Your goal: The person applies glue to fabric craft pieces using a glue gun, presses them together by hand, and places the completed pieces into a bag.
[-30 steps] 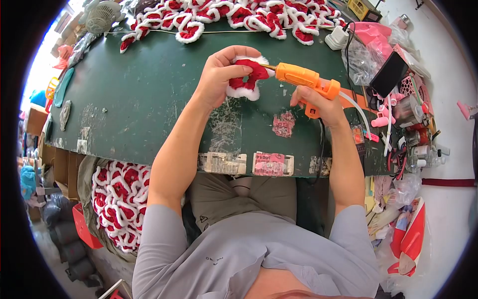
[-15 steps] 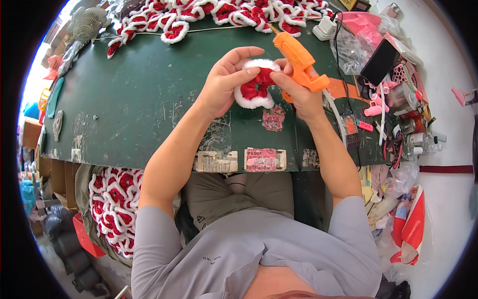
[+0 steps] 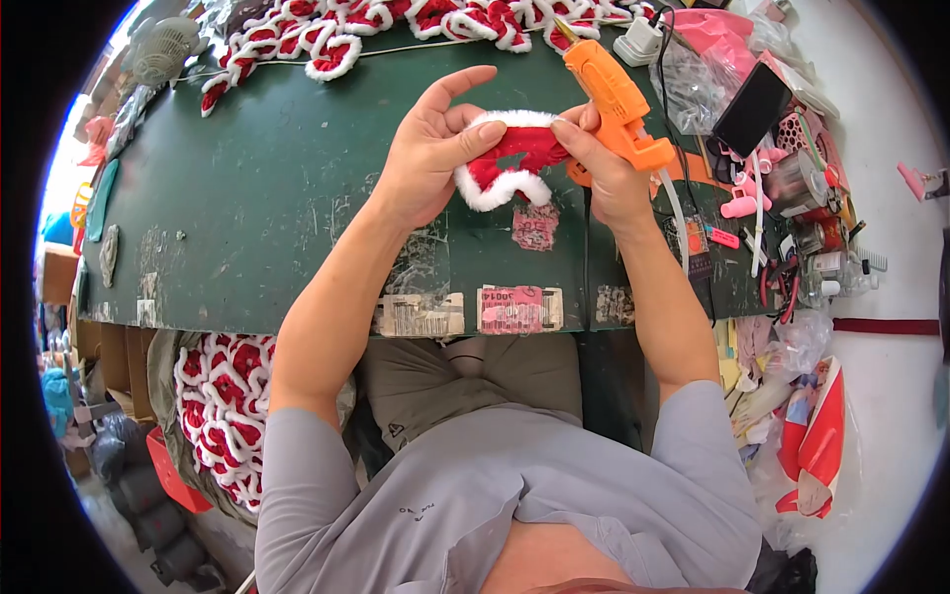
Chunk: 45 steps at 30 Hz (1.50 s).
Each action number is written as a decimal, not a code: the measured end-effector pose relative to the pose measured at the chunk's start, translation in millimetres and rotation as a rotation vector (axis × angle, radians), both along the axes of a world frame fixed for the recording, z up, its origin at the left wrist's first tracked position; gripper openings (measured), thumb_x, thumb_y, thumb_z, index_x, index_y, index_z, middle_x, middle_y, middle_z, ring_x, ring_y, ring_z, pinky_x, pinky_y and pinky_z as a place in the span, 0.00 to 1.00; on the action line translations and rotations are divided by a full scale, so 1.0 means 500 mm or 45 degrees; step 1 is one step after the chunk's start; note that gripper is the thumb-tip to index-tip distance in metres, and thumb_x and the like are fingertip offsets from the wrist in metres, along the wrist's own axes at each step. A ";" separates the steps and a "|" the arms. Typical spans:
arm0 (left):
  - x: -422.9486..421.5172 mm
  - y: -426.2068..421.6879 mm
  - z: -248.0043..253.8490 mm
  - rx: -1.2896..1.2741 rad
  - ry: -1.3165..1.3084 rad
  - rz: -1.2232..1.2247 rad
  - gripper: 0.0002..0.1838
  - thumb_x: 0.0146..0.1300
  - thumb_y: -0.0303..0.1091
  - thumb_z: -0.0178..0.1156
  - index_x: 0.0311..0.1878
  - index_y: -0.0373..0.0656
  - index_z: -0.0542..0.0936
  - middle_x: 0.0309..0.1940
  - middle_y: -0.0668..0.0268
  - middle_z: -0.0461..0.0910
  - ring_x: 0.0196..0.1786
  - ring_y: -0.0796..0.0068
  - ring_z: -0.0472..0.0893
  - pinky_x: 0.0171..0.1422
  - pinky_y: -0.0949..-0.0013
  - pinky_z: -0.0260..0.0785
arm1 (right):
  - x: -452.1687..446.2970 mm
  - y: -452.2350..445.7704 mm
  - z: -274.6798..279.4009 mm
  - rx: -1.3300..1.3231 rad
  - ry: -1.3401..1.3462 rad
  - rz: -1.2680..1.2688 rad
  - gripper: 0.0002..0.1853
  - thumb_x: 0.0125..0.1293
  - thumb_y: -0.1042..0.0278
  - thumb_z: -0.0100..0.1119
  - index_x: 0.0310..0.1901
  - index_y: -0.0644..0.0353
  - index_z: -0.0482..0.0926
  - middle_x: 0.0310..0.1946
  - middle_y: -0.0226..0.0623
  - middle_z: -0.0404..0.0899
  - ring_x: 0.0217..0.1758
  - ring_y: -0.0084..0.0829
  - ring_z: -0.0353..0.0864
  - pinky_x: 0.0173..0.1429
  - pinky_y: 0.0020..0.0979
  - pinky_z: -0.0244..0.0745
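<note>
A red fabric piece with white fluffy trim point(image 3: 505, 186) is stretched between my two hands above the green table. My left hand point(image 3: 427, 163) pinches its left end between thumb and fingers, with the index finger raised. At the other end, my right hand point(image 3: 606, 168) pinches the trimmed edge between thumb and forefinger. The same hand also holds an orange glue gun point(image 3: 611, 94), whose nozzle points up and away to the left. A gap shows in the middle of the red fabric.
Many red-and-white pieces point(image 3: 333, 56) lie along the table's point(image 3: 247, 198) far side; more fill a sack point(image 3: 226, 416) at lower left. A phone point(image 3: 752, 109), cables, plastic bags, pliers and bottles crowd the right side. A fan point(image 3: 163, 51) stands at upper left.
The glue gun's nozzle has left the fabric and swung upward. My right hand has come to the piece and gripped its right end, and the piece is now stretched wider.
</note>
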<state>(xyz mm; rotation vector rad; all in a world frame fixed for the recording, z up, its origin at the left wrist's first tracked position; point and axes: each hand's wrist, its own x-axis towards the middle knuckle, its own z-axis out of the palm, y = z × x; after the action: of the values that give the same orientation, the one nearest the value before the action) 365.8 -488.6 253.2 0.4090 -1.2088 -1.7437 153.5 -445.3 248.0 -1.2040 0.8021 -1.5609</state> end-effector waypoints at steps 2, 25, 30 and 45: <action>-0.001 0.002 0.003 0.008 0.013 -0.015 0.34 0.67 0.25 0.66 0.72 0.35 0.63 0.37 0.66 0.83 0.39 0.81 0.82 0.43 0.77 0.76 | -0.004 -0.003 -0.004 -0.034 0.038 0.001 0.11 0.65 0.79 0.65 0.38 0.56 0.71 0.39 0.33 0.80 0.41 0.21 0.78 0.48 0.27 0.73; 0.582 0.424 0.052 -0.408 -0.951 1.669 0.22 0.65 0.31 0.68 0.62 0.40 0.77 0.41 0.58 0.87 0.39 0.74 0.86 0.43 0.72 0.80 | 0.050 0.029 -0.066 0.007 0.079 0.151 0.02 0.73 0.75 0.54 0.42 0.59 0.71 0.46 0.47 0.82 0.54 0.39 0.82 0.69 0.42 0.71; 0.901 0.563 -0.034 -0.241 -1.197 2.201 0.19 0.67 0.30 0.66 0.58 0.33 0.78 0.40 0.59 0.86 0.41 0.78 0.84 0.43 0.75 0.75 | 0.052 0.032 -0.068 0.014 0.126 0.182 0.02 0.73 0.76 0.53 0.44 0.61 0.71 0.47 0.47 0.81 0.53 0.39 0.82 0.69 0.42 0.72; 0.856 0.660 -0.068 -0.309 -2.584 1.116 0.10 0.61 0.33 0.68 0.46 0.45 0.87 0.44 0.59 0.87 0.46 0.60 0.85 0.54 0.63 0.75 | 0.050 0.030 -0.073 0.055 0.158 0.222 0.02 0.74 0.76 0.52 0.43 0.60 0.69 0.47 0.48 0.80 0.54 0.38 0.81 0.69 0.41 0.71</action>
<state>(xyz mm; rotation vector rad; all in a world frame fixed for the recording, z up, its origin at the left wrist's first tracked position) 793.6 -158.6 219.2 2.3574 -1.8459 0.1086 178.3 -430.4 211.6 -1.3130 0.7844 -1.3316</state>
